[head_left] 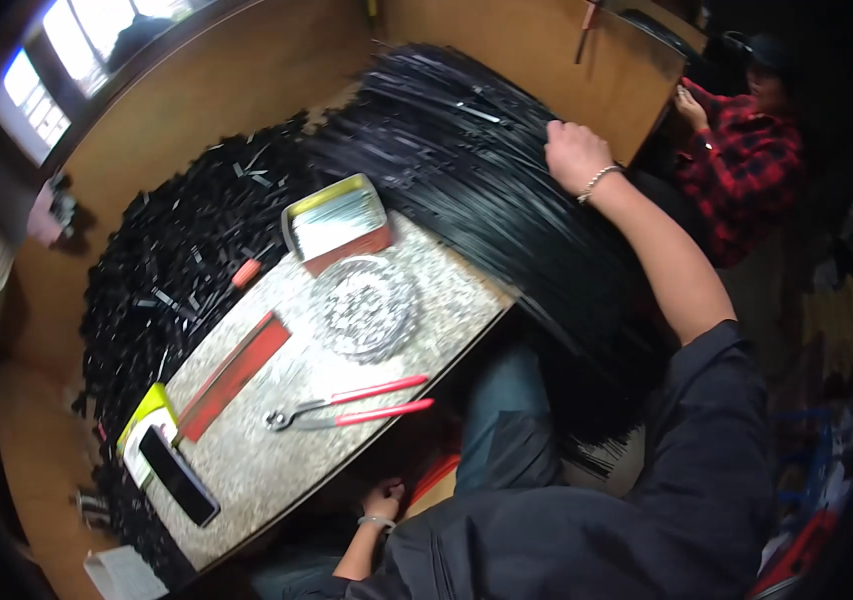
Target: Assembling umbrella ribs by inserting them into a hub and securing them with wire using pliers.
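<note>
My right hand (577,158) reaches out over the right edge of a big heap of long, thin black strips (517,190). Its fingers are curled in, and whatever they hold is hidden. Low by my lap, under the near edge of the speckled tabletop (337,455), my left hand (384,500) is closed; I cannot make out anything in it. Beside it lies something red and long (437,480). On the tabletop are pincers (347,404) with red handles, a clear bowl (365,308) of small shiny pieces, and an open tin (339,222) holding thin pale pieces.
Short black pieces (207,220) are piled left of the tabletop. A long red flat piece (234,377), a dark phone (179,476) and a yellow-white packet (147,425) lie on its left part. Wooden boards (547,60) wall the back. Another person in red-black plaid (747,150) sits at right.
</note>
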Action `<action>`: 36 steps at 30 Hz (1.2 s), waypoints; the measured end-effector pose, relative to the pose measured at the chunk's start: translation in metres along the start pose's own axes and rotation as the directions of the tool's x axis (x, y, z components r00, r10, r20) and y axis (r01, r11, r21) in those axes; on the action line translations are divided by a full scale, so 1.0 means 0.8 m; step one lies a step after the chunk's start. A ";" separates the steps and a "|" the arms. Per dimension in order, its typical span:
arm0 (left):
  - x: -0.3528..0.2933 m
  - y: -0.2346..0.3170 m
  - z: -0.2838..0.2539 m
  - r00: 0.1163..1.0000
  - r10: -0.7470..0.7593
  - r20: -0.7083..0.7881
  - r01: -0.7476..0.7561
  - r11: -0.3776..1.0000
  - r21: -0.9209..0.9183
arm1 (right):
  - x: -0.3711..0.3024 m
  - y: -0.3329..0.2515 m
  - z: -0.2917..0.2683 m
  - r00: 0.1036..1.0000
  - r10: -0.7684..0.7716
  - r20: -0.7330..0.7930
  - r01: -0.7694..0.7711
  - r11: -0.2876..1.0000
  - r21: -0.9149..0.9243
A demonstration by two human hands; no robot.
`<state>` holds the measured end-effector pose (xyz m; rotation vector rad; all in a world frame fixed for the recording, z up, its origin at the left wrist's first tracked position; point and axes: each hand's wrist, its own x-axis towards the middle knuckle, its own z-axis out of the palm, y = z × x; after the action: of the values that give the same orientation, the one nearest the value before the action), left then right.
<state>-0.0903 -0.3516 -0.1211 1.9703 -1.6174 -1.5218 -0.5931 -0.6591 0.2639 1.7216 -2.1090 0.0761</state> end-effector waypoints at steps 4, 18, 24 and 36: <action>-0.035 0.027 -0.017 0.998 0.033 -0.046 -0.039 0.989 -0.140 | 0.000 0.011 -0.022 0.988 0.029 -0.151 -0.030 1.000 -0.003; -0.095 0.110 -0.062 0.963 0.269 -0.029 -0.270 0.952 -0.143 | -0.011 0.034 -0.182 0.997 0.055 -0.054 -0.058 0.997 -0.044; -0.099 0.130 -0.071 0.911 0.412 -0.015 -0.412 0.909 -0.069 | -0.025 0.021 -0.116 0.999 -0.004 -0.037 0.003 0.999 -0.039; -0.236 0.234 -0.106 0.674 0.739 -0.020 -0.725 0.656 -0.211 | -0.017 0.025 -0.177 0.988 0.153 -0.032 -0.153 0.988 -0.007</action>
<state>-0.1222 -0.3109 0.1534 0.9319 -1.8574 -1.3242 -0.5702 -0.5997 0.3928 1.5408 -2.2123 0.1365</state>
